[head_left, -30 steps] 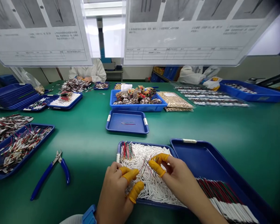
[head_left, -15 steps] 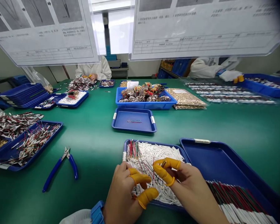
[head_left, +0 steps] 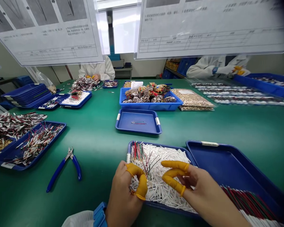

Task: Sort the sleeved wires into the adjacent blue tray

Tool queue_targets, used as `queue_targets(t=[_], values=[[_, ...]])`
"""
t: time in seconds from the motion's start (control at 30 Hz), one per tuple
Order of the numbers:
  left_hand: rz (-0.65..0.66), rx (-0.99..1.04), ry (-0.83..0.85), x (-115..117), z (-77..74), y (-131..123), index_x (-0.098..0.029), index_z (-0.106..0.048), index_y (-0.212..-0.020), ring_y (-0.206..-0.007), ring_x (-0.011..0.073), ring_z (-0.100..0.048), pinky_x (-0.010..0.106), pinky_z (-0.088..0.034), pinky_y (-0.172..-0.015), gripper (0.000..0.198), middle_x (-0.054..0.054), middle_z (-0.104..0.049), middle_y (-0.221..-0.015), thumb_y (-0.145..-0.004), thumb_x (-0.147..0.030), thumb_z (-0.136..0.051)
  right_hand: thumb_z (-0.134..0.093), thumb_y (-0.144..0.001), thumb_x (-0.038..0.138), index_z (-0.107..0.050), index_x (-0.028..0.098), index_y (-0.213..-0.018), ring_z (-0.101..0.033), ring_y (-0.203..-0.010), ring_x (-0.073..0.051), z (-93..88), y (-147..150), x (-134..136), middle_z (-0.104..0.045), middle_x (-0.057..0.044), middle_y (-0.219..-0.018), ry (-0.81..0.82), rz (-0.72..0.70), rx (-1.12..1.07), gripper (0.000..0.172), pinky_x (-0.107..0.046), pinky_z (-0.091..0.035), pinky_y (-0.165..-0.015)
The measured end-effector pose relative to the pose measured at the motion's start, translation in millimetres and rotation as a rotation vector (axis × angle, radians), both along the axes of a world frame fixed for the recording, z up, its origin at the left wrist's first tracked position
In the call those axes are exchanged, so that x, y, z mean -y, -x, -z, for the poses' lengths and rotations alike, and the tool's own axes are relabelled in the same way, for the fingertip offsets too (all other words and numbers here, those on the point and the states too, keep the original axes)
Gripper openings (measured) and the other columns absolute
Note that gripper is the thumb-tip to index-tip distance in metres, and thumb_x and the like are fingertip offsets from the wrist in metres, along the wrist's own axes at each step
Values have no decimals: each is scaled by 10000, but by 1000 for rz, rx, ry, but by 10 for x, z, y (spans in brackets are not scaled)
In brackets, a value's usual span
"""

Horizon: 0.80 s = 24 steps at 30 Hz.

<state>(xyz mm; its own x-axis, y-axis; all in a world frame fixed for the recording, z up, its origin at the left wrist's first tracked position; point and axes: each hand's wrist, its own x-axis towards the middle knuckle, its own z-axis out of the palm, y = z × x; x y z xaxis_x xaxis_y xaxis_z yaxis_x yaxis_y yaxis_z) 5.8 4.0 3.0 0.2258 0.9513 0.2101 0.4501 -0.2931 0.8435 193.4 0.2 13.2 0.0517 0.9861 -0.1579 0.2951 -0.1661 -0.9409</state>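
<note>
- Our landmark is the tube tray (head_left: 171,209), full of white tubes (head_left: 169,154), on the table (head_left: 97,164).
- Our left hand (head_left: 144,180), over the tube tray's left part, pinches a few thin wires (head_left: 149,165); their lower ends hide behind our fingertips.
- Our right hand (head_left: 164,171), over the tube tray's right part, has thumb and fingers spread; we see nothing between them.
- We judge that a light, steady pinch near the lower ends works best, leaving the free ends fanned and countable.
- We do well to lift those ends clear of the tubes, where they could snag.
- Left of the tube tray lie cutters (head_left: 56,175); right of it, a bigger tray (head_left: 208,167) bears 1 row of sleeved wires (head_left: 251,201).
</note>
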Motion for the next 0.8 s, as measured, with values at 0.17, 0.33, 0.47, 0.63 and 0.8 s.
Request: queue_targets(t=[0.17, 0.33, 0.47, 0.63, 0.8], values=[[29, 95, -21, -5, -13, -20, -200, -587, -751, -768, 197, -577, 284, -460, -682, 92, 36, -616, -801, -830, -193, -540, -707, -648, 334, -710, 192, -1003, -658, -647, -221, -27, 173, -2, -755, -86, -843, -17, -13, -25, 383, -334, -541, -574], [-17, 30, -49, -16, -30, -16, -200, -574, -736, -671, 178, -545, 280, -432, -623, 123, 26, -600, -727, -845, -201, -516, -647, -634, 350, -740, 191, -940, -593, -545, -212, -34, 43, -24, -735, -68, -692, -108, 32, 216, 357, -349, -508, -517], [-12, 0, -33, -23, -7, -10, -198, -569, -741, -665, 179, -552, 279, -428, -596, 124, 32, -600, -740, -848, -198, -507, -669, -634, 448, -765, 209, -883, -508, -438, -186, -5, -145, -37, -656, -56, -617, -184, 188, 421, 358, -340, -457, -421], [29, 7, -57, -14, 24, -6, -200, -578, -764, -726, 193, -564, 290, -454, -654, 91, 29, -602, -748, -825, -160, -523, -703, -700, 440, -742, 239, -852, -649, -672, -236, -4, 53, 7, -715, -68, -757, -187, 100, 50, 255, -327, -553, -606], [53, 36, -83, 7, -10, -17, -210, -599, -788, -738, 193, -566, 311, -454, -717, 91, 21, -634, -756, -814, -154, -532, -673, -759, 390, -716, 219, -865, -664, -785, -248, 98, 121, 27, -716, -69, -807, -204, 89, -59, 206, -333, -566, -688]])
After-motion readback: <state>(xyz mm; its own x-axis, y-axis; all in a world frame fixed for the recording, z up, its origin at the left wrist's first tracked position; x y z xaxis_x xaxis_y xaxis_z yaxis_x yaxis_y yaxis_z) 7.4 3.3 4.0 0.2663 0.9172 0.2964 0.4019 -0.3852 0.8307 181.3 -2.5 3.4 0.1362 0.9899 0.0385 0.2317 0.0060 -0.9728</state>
